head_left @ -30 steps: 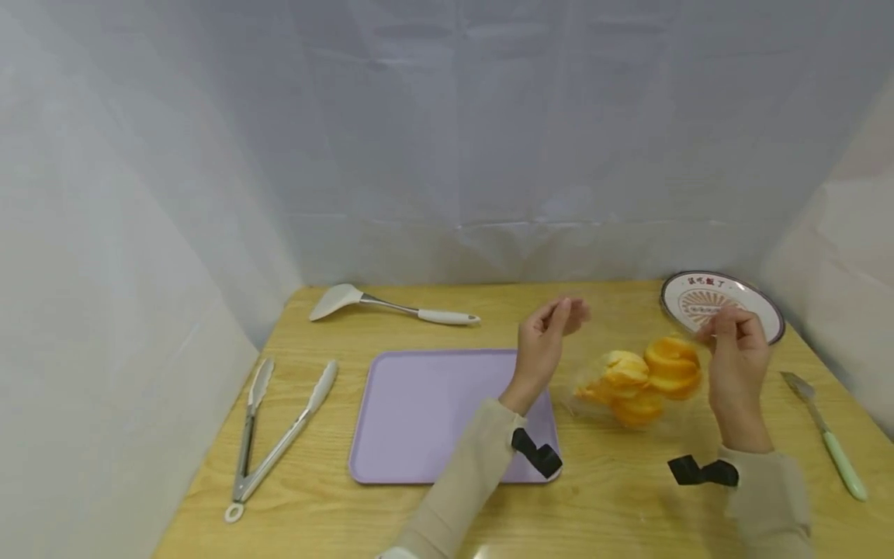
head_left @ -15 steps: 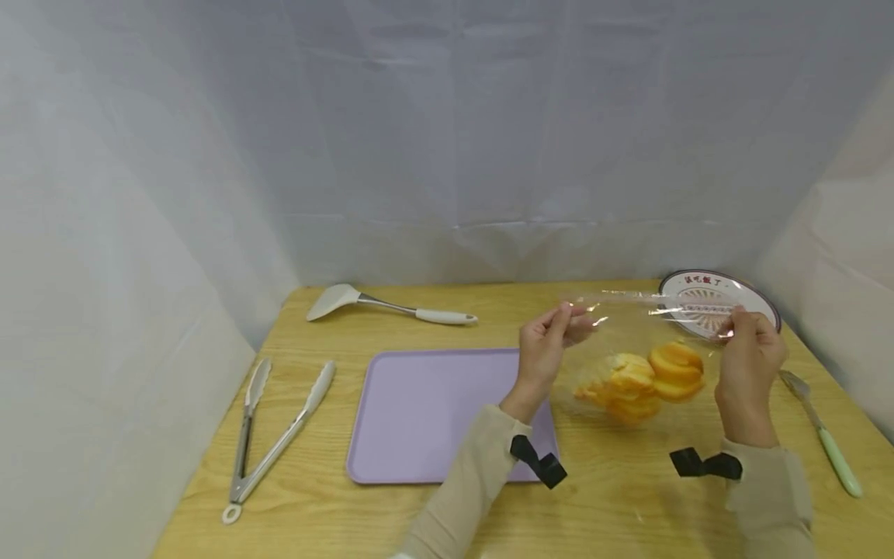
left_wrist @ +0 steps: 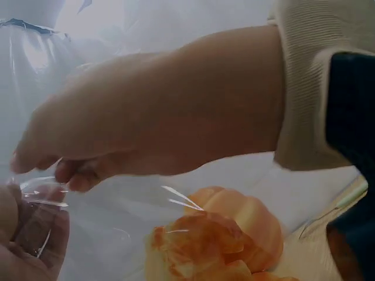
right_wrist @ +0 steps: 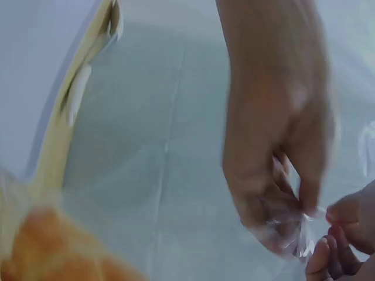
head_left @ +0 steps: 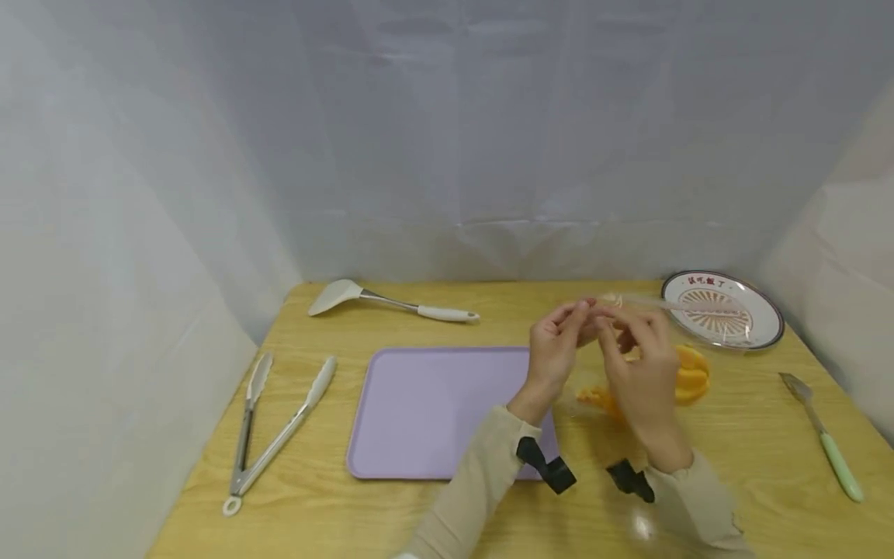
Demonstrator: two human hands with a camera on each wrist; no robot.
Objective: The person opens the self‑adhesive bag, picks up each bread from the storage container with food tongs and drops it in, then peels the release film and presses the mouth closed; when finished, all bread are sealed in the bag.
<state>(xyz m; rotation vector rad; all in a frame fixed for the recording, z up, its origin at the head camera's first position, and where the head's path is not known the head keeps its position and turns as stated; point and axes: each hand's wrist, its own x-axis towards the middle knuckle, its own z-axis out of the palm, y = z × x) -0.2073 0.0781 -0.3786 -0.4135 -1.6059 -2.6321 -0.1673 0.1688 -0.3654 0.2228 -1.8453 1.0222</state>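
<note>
In the head view, bread [head_left: 691,376] is seen right of the tray [head_left: 433,411], partly hidden by the right hand [head_left: 642,369]. In the left wrist view more is revealed, within a clear bag [left_wrist: 181,198]. Gathered film is pinched by the left hand [head_left: 559,341] (shown best in the right wrist view); whether any is gripped by the right cannot be told.

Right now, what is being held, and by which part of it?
A clear bag: the left hand pinches it at its upper edge, toward the left end. The right hand is there too; whether it also grips cannot be told.
</note>
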